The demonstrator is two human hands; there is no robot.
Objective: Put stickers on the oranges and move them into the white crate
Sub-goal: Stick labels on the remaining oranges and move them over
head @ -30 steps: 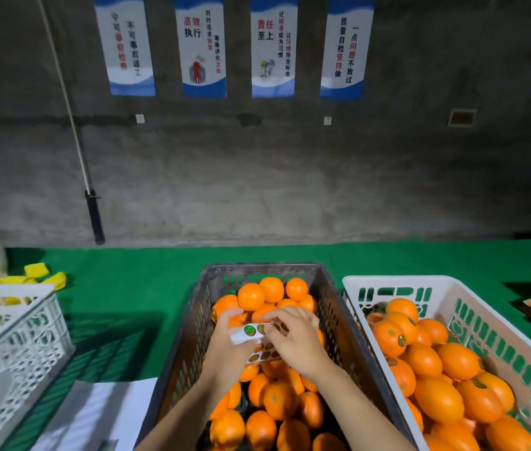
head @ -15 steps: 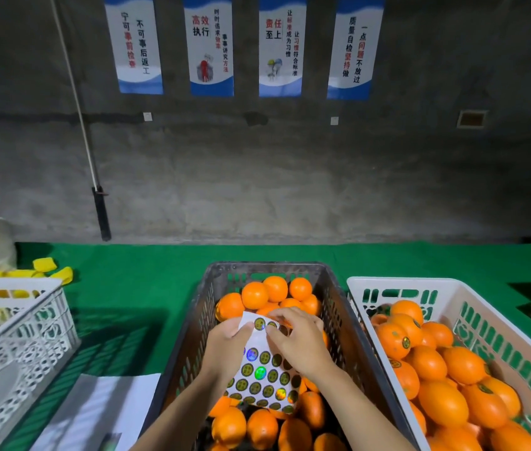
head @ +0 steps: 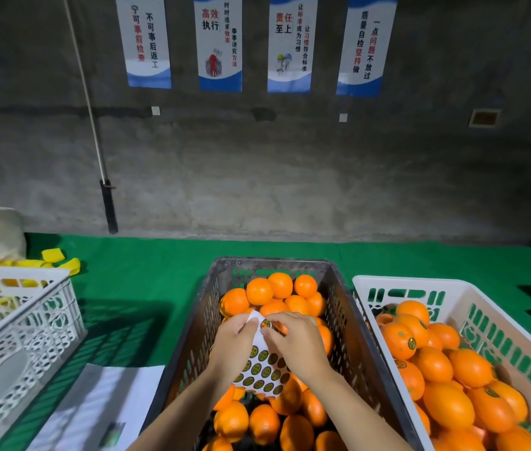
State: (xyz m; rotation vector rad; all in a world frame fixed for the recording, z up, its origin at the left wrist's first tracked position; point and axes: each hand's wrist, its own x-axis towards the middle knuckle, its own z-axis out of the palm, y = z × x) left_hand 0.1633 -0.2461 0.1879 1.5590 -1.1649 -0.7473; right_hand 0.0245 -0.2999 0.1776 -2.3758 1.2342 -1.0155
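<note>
A grey crate [head: 343, 304] in the middle holds several plain oranges [head: 259, 290]. Over it my left hand [head: 233, 345] holds a white sticker sheet [head: 262, 369] with rows of round green-gold stickers. My right hand [head: 296, 341] pinches at a sticker near the sheet's top edge. The white crate [head: 498, 307] on the right holds several oranges with stickers [head: 402, 340] on them.
A second white lattice crate [head: 26, 330] stands at the left, with yellow pieces [head: 52, 257] behind it. White paper [head: 95, 408] lies on the green table cover [head: 147, 288] in front. A concrete wall with posters runs behind.
The folded sticker sheet has opened out and hangs flat from my left hand. My right hand's fingers have moved to the sheet's top edge.
</note>
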